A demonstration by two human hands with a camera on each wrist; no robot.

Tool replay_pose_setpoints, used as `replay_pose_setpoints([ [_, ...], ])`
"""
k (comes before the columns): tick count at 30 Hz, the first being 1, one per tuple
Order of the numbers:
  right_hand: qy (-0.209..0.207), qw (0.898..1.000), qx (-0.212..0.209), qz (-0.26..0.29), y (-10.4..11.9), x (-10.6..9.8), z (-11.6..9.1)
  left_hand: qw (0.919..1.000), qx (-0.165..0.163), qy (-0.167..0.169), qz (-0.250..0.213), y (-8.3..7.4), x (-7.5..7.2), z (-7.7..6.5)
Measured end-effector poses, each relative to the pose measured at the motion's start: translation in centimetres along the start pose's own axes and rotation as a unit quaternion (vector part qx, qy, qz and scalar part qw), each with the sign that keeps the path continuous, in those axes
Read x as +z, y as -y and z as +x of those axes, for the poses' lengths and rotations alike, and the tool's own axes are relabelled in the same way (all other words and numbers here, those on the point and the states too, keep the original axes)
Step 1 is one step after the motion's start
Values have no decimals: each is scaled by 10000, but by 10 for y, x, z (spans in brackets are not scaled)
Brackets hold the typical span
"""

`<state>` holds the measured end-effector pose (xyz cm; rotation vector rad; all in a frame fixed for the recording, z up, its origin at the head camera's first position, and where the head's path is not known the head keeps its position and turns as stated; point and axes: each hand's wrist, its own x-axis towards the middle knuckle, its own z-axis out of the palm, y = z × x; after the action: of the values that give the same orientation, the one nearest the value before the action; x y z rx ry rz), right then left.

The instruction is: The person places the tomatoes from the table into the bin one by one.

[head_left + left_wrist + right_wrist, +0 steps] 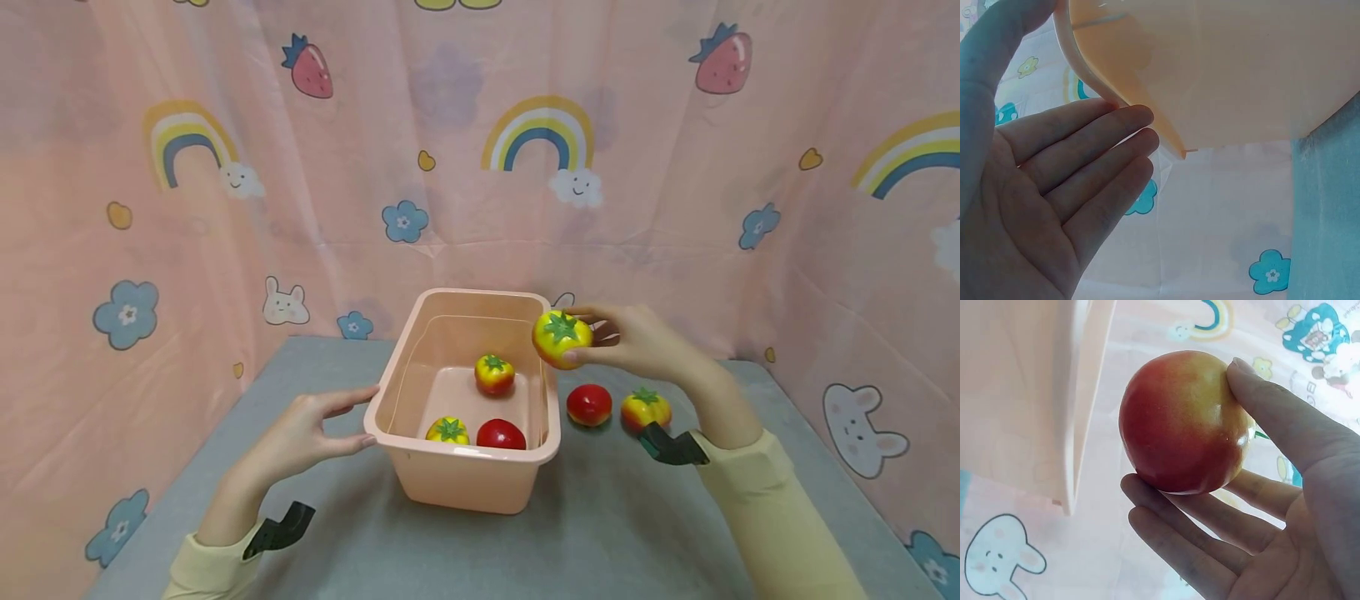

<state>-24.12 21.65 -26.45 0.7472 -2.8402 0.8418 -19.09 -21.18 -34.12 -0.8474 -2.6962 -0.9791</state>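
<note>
My right hand [633,337] pinches a yellow-and-red toy tomato [561,339] between thumb and fingers, just above the right rim of a peach plastic bin [465,477]. In the right wrist view, the same tomato [1179,425] shows its glossy red underside, apart from the bin wall. The fingers of my left hand [296,437] are fairly straight and touch the bin's left rim. Thumb and fingertips meet that rim in the left wrist view. Inside the bin lie two yellow-and-red tomatoes, one farther back [495,377], and a red one [501,434] near the front wall.
On the grey tabletop [615,517], right of the bin, sit a red toy tomato [588,404] and a yellow-and-red one [645,408], the latter near the right wrist's black strap. A pink patterned curtain [637,250] hangs behind and along both sides.
</note>
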Motion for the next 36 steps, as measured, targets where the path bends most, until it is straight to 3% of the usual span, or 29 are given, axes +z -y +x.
replay_pose_setpoints([
  [23, 340, 9991, -234, 84, 19, -1, 36, 10000, -21, 18, 33, -1, 0, -1],
  [36, 453, 9985, -256, -145, 30, 1, 54, 9999, 75, -25, 96, 1, 0, 0],
])
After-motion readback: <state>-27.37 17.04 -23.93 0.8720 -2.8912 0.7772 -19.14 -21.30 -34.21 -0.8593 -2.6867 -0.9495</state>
